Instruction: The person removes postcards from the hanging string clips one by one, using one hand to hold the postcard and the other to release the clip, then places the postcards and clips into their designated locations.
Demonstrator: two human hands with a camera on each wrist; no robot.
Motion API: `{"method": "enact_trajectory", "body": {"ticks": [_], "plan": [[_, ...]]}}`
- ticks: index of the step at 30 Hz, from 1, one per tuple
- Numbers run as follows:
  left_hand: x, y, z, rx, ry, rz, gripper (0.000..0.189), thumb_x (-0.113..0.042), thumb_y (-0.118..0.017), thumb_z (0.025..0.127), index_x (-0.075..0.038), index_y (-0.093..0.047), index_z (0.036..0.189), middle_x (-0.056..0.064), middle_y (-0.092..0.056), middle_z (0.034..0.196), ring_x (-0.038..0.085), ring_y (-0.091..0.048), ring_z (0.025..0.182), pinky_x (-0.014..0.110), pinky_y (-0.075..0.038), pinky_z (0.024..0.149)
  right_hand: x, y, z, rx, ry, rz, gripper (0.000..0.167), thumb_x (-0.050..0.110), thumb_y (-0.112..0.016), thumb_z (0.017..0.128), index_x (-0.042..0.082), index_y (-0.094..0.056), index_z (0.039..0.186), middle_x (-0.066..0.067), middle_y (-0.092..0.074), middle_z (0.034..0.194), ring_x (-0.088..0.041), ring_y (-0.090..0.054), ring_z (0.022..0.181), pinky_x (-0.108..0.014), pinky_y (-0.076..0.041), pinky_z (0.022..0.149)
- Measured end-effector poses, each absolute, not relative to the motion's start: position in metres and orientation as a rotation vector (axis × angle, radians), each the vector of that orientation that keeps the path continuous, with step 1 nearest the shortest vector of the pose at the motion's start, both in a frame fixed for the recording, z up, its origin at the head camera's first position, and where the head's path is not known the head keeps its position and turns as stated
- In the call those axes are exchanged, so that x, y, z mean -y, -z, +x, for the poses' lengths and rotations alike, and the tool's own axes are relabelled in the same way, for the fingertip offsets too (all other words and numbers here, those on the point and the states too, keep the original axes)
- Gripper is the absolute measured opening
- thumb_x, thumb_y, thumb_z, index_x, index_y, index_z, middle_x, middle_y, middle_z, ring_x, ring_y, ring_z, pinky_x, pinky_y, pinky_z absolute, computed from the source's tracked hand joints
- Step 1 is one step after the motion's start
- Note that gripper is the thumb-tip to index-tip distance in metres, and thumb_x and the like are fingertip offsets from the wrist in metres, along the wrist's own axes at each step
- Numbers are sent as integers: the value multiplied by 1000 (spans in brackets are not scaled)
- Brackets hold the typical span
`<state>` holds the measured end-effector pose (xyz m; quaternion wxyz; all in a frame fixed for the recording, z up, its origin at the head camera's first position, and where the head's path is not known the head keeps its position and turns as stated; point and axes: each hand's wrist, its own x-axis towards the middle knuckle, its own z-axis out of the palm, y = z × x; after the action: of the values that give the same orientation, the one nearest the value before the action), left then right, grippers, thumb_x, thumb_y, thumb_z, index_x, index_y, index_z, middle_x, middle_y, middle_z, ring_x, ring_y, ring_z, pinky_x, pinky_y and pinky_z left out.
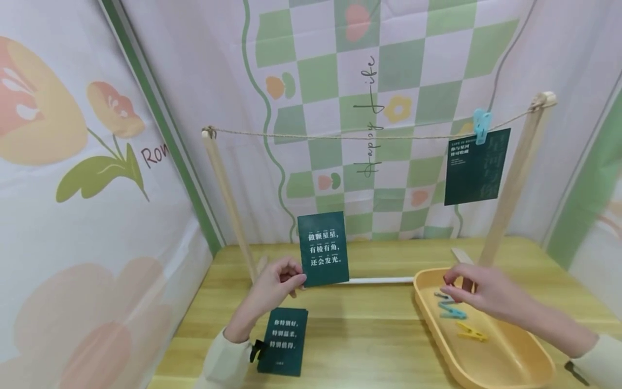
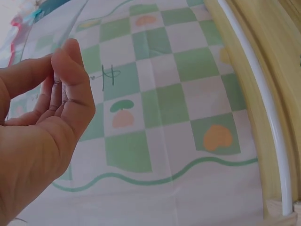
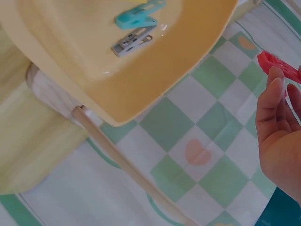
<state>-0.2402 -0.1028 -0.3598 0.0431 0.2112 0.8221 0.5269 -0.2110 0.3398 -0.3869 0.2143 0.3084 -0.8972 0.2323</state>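
My left hand [image 1: 274, 286] pinches the lower left corner of a dark green card [image 1: 324, 248] with white lettering, upright above the table. In the left wrist view, the left hand [image 2: 51, 113] shows with thumb and fingertips together; the card is out of sight there. My right hand [image 1: 491, 294], over the yellow tray, pinches a red clothespin [image 3: 277, 66], which is mostly hidden in the head view. A string [image 1: 340, 136] runs between two wooden posts. Near its right end a light blue clothespin [image 1: 481, 127] holds another dark green card [image 1: 473, 175].
More dark green cards [image 1: 286, 346] lie stacked below my left hand. Inside the tray [image 1: 421, 302] are a blue clothespin [image 1: 453, 311], a yellow clothespin [image 1: 471, 333] and a grey clothespin [image 3: 132, 41]. Wooden posts [image 1: 515, 167] rise from the table, with a white rod [image 1: 381, 280] low between them.
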Motion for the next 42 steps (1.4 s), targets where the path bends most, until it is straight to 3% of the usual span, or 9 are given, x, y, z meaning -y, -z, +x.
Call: {"method": "enact_trajectory", "body": {"ticks": [8, 14, 21, 27, 32, 42], "plan": [[121, 367, -238, -2576, -1557, 581, 10, -13, -63, 96, -4, -60, 99, 10, -67, 86, 14, -63, 71, 35, -59, 63, -344, 410, -208, 2527, -686, 838, 30, 11, -81, 78, 27, -63, 94, 19, -60, 80, 10, -46, 60, -12, -36, 48], [137, 367, -239, -2586, -1541, 565, 7, -10, -63, 95, -4, -60, 98, 14, -65, 86, 16, -62, 70, 37, -59, 60, -344, 425, -210, 2555, -722, 882, 34, 12, -81, 78, 14, -62, 107, 11, -64, 84, 11, -47, 61, -14, -40, 50], [154, 374, -238, -2595, -1460, 626, 6, -9, -62, 95, -3, -59, 95, 8, -63, 80, 22, -63, 70, 35, -58, 57, -348, 442, -212, 2460, -679, 1006, 36, 7, -84, 71, 27, -58, 86, 23, -54, 77, 13, -44, 62, -6, -34, 51], [168, 379, -234, -2593, -1386, 634, 5, -7, -62, 94, -3, -59, 96, 8, -63, 81, 18, -64, 70, 44, -58, 62, -352, 456, -210, 2447, -603, 1062, 38, 11, -86, 69, 26, -54, 83, 24, -48, 72, 15, -39, 62, -6, -29, 50], [176, 384, -231, -2567, -1390, 610, 6, -8, -63, 94, -4, -60, 98, 11, -64, 83, 13, -62, 69, 36, -58, 59, -353, 459, -205, 2506, -611, 1032, 37, 11, -84, 72, 28, -53, 83, 25, -45, 72, 15, -37, 62, -8, -29, 50], [190, 402, -226, -2563, -1343, 617, 7, -8, -66, 91, -3, -61, 92, 8, -65, 78, 17, -63, 68, 26, -54, 56, -356, 463, -200, 2638, -713, 1165, 32, 14, -80, 78, 27, -51, 77, 26, -48, 67, 14, -41, 58, -9, -33, 50]]}}
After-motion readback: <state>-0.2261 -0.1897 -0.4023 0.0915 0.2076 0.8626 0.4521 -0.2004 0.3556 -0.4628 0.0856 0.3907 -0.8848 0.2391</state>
